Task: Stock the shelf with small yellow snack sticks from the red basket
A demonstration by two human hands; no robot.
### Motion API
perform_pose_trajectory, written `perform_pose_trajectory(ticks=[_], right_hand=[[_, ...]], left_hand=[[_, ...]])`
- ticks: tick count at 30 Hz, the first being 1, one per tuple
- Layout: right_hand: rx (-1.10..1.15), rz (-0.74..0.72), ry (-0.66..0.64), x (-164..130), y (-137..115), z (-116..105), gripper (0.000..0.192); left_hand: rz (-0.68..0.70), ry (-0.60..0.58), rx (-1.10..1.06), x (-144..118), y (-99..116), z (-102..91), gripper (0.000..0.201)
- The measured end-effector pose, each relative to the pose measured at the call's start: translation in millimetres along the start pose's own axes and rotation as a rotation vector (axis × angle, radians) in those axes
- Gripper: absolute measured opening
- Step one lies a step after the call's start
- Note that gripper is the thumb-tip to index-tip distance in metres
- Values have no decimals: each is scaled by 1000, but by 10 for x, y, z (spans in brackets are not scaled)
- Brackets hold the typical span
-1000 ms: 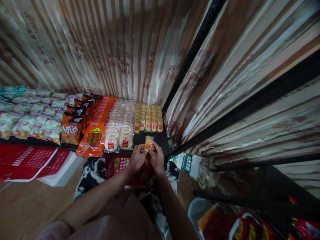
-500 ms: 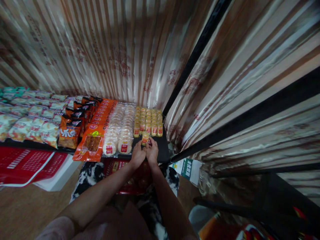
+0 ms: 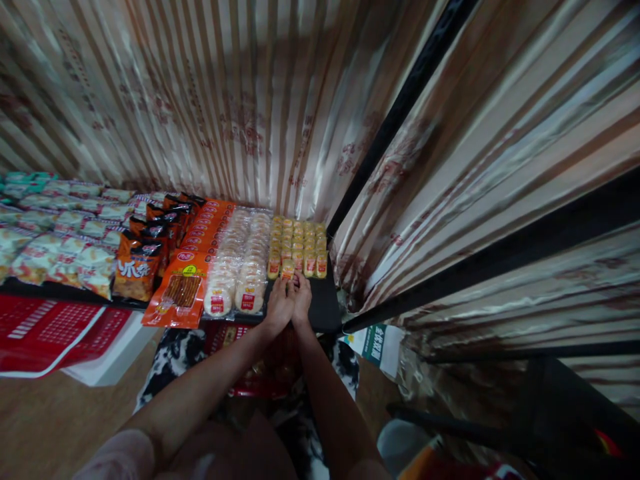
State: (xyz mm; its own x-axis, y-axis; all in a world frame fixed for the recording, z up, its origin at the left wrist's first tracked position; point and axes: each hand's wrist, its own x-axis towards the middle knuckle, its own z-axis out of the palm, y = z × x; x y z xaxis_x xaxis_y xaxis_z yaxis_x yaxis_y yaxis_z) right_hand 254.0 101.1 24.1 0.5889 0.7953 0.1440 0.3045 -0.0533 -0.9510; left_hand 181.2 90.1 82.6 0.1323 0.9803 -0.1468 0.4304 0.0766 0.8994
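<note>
Small yellow snack packet, red label unreadable, pinched between fingers of left hand and right hand.

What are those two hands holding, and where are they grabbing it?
Both hands, left hand and right hand, pinch one small yellow snack packet by its bottom edge.

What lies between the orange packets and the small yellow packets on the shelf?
Head view: two rows of round white cakes lie between the orange packets and the small yellow packets.
</note>
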Motion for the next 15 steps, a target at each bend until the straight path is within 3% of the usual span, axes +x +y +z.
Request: perform_pose_trajectory(ticks=[15], right_hand=[[3,-36,9,19,68,64,27]], left_hand=[[-52,39,3,55,9,30,32]])
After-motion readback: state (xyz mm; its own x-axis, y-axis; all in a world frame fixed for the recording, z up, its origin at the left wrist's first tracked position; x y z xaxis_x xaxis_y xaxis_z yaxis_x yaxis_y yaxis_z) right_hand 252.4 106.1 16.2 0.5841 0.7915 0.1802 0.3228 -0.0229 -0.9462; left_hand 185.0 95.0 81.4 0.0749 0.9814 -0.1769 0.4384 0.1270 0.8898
